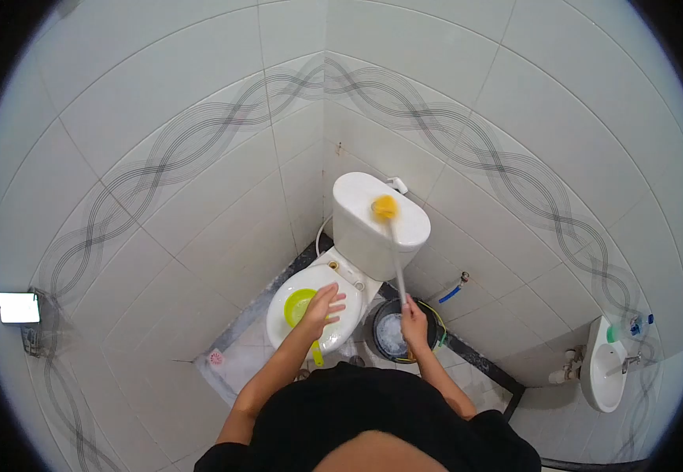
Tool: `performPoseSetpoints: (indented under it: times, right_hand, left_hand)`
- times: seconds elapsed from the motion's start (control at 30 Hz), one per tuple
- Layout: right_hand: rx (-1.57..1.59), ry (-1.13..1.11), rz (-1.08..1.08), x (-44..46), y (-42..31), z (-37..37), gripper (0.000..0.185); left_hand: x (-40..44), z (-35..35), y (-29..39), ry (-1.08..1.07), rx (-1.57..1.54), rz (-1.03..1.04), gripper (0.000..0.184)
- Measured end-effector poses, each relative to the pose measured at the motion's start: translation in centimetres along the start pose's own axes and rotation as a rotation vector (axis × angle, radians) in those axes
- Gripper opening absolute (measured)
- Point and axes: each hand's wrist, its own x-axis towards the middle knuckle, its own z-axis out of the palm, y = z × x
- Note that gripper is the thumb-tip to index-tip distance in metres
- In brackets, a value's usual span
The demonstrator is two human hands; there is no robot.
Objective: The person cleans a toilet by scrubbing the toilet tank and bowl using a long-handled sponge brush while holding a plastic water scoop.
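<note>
On the left, a lime-green plastic dipper (298,304) lies over the white oval toilet lid (341,324). The left hand (322,311) is above it, fingers spread and holding nothing. Farther back stands the white ceramic tank (361,224); a long white-handled brush with a fluffy yellow head (386,208) reaches over its top, contact unclear. To the right, the right hand (414,324) grips the brush's handle above a round black bucket (381,315) of water.
</note>
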Motion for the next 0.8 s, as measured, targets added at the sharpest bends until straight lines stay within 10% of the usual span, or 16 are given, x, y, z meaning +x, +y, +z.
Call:
performPoseSetpoints:
  times: [0.1,0.2,0.37,0.8]
  right_hand:
    - [-0.395,0.454,-0.179,-0.2,1.5,-1.0,0.035]
    - [-0.706,0.125,0.151,-1.3,-3.6,-3.3,0.034]
    - [-0.491,0.34,0.045,2.2,-0.4,-2.1,0.035]
    - [-0.842,-0.081,-0.005,9.6,-8.0,2.3,0.034]
  left_hand:
    - [-0.9,-1.5,-2.1,-0.092,-0.071,-0.159,0.053]
    - [-2.5,-1.0,-3.2,0.009,-0.031,-0.21,0.042]
    - [-4.0,-0.6,-4.7,-0.063,-0.033,-0.211,0.04]
    - [-5.2,-2.4,-5.7,0.092,-0.016,-0.147,0.036]
